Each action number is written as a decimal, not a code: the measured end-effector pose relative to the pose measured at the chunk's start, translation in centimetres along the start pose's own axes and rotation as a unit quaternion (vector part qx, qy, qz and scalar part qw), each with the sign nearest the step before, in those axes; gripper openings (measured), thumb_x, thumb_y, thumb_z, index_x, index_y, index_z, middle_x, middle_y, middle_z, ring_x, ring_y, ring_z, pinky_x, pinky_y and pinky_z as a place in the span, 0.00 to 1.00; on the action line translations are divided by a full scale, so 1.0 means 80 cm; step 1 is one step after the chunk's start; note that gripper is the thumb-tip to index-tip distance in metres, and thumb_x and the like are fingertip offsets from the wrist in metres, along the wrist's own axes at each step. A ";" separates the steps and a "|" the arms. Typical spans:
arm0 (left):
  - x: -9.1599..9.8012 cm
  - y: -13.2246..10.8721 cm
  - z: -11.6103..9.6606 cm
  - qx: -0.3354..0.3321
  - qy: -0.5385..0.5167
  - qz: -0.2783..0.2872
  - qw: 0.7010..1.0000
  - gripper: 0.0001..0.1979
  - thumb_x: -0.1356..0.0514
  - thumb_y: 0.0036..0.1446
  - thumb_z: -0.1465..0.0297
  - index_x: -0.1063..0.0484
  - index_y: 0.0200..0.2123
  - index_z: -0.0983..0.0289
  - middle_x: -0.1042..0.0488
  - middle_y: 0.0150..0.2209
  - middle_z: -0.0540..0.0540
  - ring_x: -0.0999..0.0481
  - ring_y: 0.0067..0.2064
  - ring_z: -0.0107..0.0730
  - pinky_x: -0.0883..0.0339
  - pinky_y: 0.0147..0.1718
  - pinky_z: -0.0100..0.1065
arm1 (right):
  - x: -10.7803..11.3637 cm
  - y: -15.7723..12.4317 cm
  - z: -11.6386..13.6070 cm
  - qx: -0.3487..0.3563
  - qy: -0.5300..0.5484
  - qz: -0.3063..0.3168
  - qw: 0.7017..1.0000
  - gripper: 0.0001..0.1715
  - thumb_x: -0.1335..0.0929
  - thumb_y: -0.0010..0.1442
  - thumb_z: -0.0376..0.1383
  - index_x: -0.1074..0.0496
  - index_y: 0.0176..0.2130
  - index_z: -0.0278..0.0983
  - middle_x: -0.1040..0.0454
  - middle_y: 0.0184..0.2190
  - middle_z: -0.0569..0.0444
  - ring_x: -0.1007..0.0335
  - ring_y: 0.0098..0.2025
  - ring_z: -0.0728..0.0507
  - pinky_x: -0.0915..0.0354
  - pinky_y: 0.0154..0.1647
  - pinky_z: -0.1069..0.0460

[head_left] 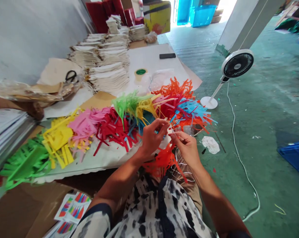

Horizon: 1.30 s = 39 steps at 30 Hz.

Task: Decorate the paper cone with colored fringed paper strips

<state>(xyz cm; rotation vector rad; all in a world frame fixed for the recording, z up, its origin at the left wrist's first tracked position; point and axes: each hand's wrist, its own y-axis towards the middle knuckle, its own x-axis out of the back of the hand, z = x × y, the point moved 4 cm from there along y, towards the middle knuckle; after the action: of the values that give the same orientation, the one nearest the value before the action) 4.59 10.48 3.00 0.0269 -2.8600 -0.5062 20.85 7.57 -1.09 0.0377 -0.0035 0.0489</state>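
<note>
My left hand [153, 135] is closed in a pinch at the table's front edge, on what looks like a thin string. Close beside it, my right hand [187, 147] pinches the same thin strand, fingertips nearly meeting the left ones. Just below the hands, an orange fringed paper tassel [164, 159] hangs over my lap, with loose white string [185, 169] near it. Past my fingers lies a row of tassels: light green [127, 103], blue [192, 108] and orange [176, 88]. Further left are red [115, 129], pink [90, 121], yellow [59, 135] and green [28, 160] ones.
Stacks of off-white bundles [108, 77] fill the table's far left, near scissors [70, 76]. A tape roll [141, 73] and a dark phone [167, 56] lie farther back. To the right stands a fan [237, 66], its white cable [235, 138] trailing over the floor.
</note>
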 end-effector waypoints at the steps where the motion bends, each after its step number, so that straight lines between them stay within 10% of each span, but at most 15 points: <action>1: 0.000 0.010 0.002 -0.009 0.003 0.012 1.000 0.11 0.38 0.69 0.59 0.22 0.47 0.58 0.22 0.31 0.48 0.25 0.30 0.27 0.34 0.33 0.29 | 0.004 0.002 0.000 0.013 -0.003 -0.018 1.000 0.20 0.28 0.67 0.52 0.16 0.41 0.39 0.20 0.31 0.54 0.28 0.32 0.45 0.35 0.35 0.51; 14: -0.079 0.059 0.021 -0.127 0.513 0.175 0.831 0.09 0.39 0.69 0.64 0.20 0.42 0.61 0.22 0.46 0.58 0.24 0.49 0.41 0.33 0.39 0.39 | 0.051 0.040 -0.011 0.064 0.066 -0.239 0.967 0.24 0.31 0.69 0.54 0.18 0.47 0.38 0.24 0.32 0.56 0.34 0.29 0.48 0.38 0.31 0.54; 22: -0.077 0.075 -0.010 -0.133 0.517 0.128 0.836 0.07 0.41 0.65 0.71 0.22 0.43 0.63 0.20 0.41 0.58 0.21 0.44 0.44 0.35 0.34 0.39 | 0.051 0.052 0.007 0.147 -0.050 -0.180 0.971 0.21 0.33 0.72 0.51 0.17 0.46 0.41 0.17 0.44 0.52 0.23 0.47 0.42 0.32 0.52 0.47; 28: -0.037 0.089 -0.052 -0.184 0.382 0.074 0.903 0.03 0.38 0.62 0.71 0.24 0.39 0.62 0.19 0.36 0.55 0.20 0.39 0.37 0.34 0.36 0.36 | 0.060 0.090 0.007 0.153 -0.110 -0.187 0.964 0.24 0.35 0.72 0.52 0.17 0.50 0.41 0.17 0.48 0.51 0.23 0.51 0.40 0.34 0.54 0.47; 33: 0.001 0.106 -0.060 -0.102 0.025 0.019 0.994 0.05 0.36 0.59 0.67 0.27 0.36 0.60 0.19 0.37 0.52 0.22 0.32 0.28 0.35 0.26 0.29 | 0.061 0.104 -0.019 0.105 -0.131 -0.192 0.967 0.28 0.34 0.69 0.54 0.17 0.39 0.36 0.19 0.32 0.54 0.27 0.35 0.42 0.37 0.39 0.51; 39: 0.060 0.133 -0.066 -0.025 -0.272 -0.077 0.959 0.12 0.34 0.56 0.62 0.35 0.31 0.59 0.19 0.32 0.49 0.29 0.21 0.21 0.43 0.16 0.28 | 0.066 0.099 -0.015 0.126 -0.098 -0.244 0.957 0.27 0.35 0.69 0.54 0.18 0.42 0.36 0.18 0.38 0.51 0.25 0.40 0.41 0.34 0.45 0.49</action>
<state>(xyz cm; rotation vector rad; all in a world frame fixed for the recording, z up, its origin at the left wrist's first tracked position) 1.40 18.43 12.50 0.1206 -3.3984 -0.7120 25.77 15.75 -1.96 0.2985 -0.1858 -0.4497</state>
